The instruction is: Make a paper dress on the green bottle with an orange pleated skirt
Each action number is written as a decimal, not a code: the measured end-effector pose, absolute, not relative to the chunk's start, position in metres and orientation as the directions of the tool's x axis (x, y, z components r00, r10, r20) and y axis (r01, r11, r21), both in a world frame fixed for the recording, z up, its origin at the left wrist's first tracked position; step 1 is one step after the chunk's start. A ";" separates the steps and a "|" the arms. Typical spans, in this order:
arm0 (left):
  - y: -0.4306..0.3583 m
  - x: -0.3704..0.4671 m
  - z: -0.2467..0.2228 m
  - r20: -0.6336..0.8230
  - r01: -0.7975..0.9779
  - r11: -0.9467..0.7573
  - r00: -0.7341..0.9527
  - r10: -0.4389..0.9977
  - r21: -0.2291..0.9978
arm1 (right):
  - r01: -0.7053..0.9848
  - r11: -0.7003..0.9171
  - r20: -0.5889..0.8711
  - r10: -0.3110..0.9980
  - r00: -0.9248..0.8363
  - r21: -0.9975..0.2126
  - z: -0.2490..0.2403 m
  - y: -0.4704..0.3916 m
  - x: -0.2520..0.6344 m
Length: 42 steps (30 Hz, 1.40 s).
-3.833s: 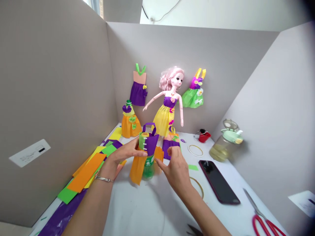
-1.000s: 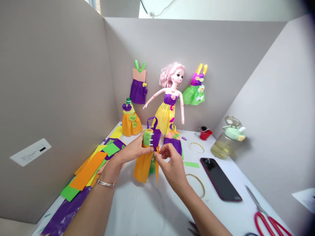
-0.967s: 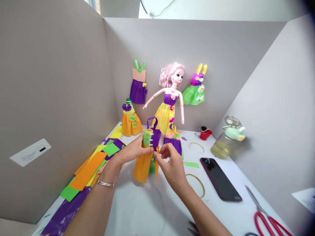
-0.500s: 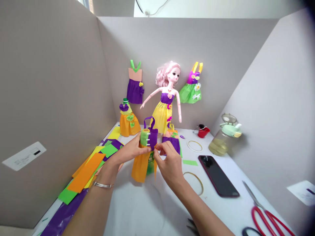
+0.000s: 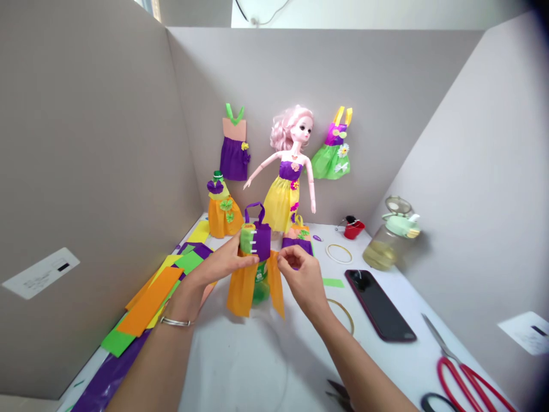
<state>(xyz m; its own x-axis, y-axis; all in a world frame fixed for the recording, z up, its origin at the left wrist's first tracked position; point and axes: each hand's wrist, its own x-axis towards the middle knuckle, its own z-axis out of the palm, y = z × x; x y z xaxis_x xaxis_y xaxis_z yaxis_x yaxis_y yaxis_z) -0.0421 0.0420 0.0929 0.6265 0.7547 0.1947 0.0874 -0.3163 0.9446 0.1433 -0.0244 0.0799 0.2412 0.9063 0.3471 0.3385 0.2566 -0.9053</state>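
Observation:
A green bottle stands upright on the table, wrapped at the top in a purple and green bodice with white strips and a purple loop handle. Around its lower part hangs an orange cloth skirt, parted at the front so the bottle shows. My left hand is wrapped round the bottle's left side, its thumb across the bodice's lower edge. To the right of the bottle, my right hand pinches the top edge of the skirt's right part between thumb and fingers.
Behind stands a pink-haired doll, with small dresses on the back panel. Coloured sheets lie left. Rightward are a phone, red-handled scissors, bangles, a small red bucket and a drink bottle.
My right hand has moved a little to the right, drawing the skirt's right part outward from the bottle. The bottle and my left hand have shifted slightly left.

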 end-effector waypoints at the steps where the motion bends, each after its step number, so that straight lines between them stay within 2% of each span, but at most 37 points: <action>1: 0.042 -0.044 0.093 0.185 0.094 -0.310 0.627 0.757 0.946 | 0.312 0.244 0.324 0.916 0.238 -0.918 0.080 -0.023 0.145; 7: 0.045 -0.052 0.090 0.165 0.098 -0.288 0.630 0.759 0.953 | 0.190 0.187 0.227 0.950 0.216 -0.964 0.076 -0.020 0.155; 18: 0.048 -0.054 0.086 0.181 0.067 -0.287 0.635 0.751 0.955 | 0.101 0.148 0.165 0.968 0.190 -0.984 0.070 -0.015 0.162; 29: 0.048 -0.054 0.085 0.185 0.033 -0.267 0.639 0.747 0.963 | 0.060 0.138 0.146 0.973 0.176 -0.989 0.072 -0.017 0.163; 36: 0.048 -0.055 0.085 0.170 0.077 -0.279 0.628 0.759 0.957 | 0.073 0.145 0.156 0.974 0.164 -0.987 0.071 -0.019 0.161; 42: 0.054 -0.061 0.079 0.181 0.037 -0.266 0.641 0.746 0.963 | 0.080 0.147 0.154 0.984 0.089 -0.986 0.073 -0.023 0.158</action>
